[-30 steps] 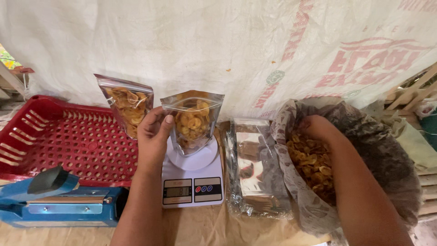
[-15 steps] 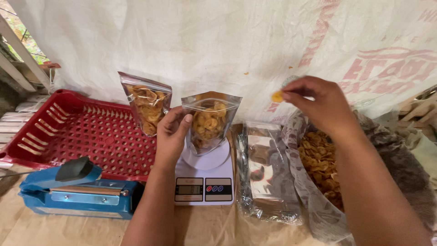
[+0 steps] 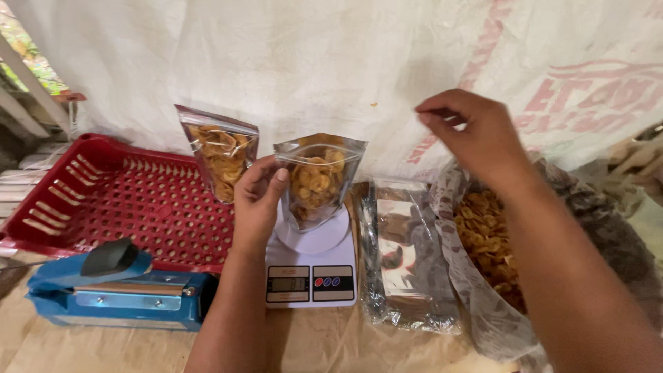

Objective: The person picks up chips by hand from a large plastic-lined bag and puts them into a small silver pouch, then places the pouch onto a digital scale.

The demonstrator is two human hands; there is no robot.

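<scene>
a pouch of chips steadied on the scale, centre of the frame.

we hold the clear pouch of chips (image 3: 319,181) upright on the small white scale (image 3: 312,266) with our left hand (image 3: 259,204), fingers and thumb clamped on its left edge. our right hand (image 3: 473,135) hangs in the upper right of the frame above the big open sack of chips (image 3: 497,255), fingertips pinched together; it looks empty, though the blur keeps us from being sure. a second filled pouch (image 3: 221,153) stands at the back of the red tray (image 3: 110,207) in the left half. a blue heat sealer (image 3: 114,290) lies at lower left, and a stack of empty pouches (image 3: 407,255) sits between scale and sack.
</scene>
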